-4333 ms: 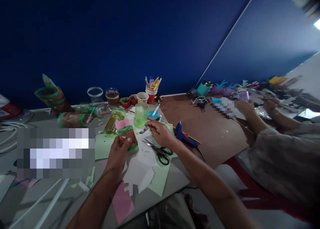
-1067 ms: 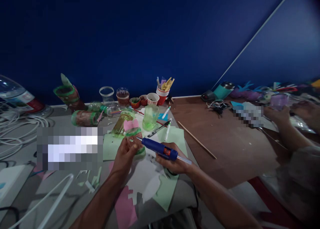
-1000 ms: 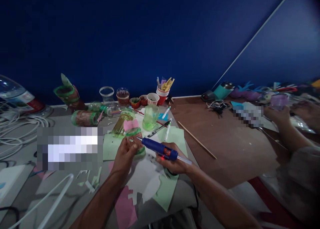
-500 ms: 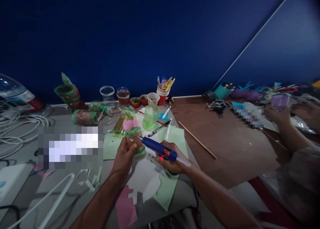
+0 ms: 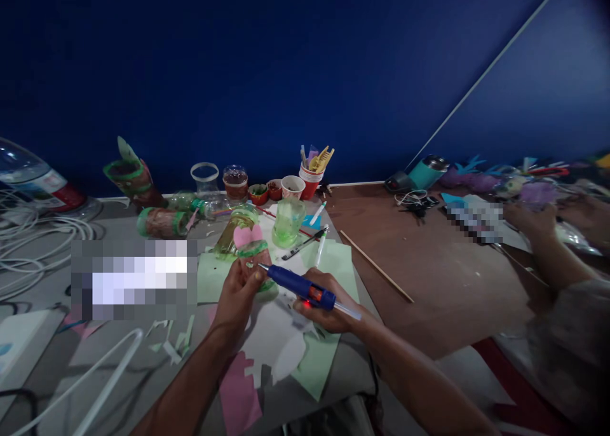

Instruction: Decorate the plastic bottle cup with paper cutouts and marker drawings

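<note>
At 8 o'clock from view centre, left hand [image 5: 237, 291] clamps cup [image 5: 254, 257], right hand [image 5: 328, 307] closed round glue gun [image 5: 296, 283] at cup's 4 o'clock; cup looks light, thin-walled, easily dented, so best held gently low down.

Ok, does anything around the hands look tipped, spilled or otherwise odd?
A brown-and-green container lies on its side at the back left, while the brown cup near it stands upright. Paper scraps lie loose left of the left hand. No spill shows; the glue gun in the right hand looks normal.
</note>
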### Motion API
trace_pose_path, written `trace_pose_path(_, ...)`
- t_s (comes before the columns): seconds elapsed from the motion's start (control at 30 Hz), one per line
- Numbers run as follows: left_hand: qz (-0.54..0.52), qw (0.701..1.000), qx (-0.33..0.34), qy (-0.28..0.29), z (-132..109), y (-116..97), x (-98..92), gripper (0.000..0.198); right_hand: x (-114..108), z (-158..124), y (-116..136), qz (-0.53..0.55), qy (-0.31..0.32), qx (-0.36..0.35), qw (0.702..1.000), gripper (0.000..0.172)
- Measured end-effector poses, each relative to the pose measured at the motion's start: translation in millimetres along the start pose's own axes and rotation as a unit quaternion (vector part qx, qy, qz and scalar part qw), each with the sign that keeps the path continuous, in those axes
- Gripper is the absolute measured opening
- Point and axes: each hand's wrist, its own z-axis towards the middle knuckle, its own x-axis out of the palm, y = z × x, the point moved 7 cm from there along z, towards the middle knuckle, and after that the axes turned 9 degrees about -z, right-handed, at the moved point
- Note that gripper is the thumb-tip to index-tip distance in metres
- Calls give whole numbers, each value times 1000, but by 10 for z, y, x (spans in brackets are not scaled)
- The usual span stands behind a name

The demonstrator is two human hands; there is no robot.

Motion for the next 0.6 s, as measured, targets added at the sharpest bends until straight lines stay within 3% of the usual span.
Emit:
trace_pose_path(0.23,12,1000,17,21,6,12,-8,45,-39,5,-45,23,-3,47,999,23)
trace_pose_path(0.4,11,1000,8,3,-1,-3,-27,41,-38,8,14,17,3,21,1000,23)
trace_pose_path(0.6,7,1000,13,1,3,-9,-15,41,-29,-3,-57,23,-1,47,999,22)
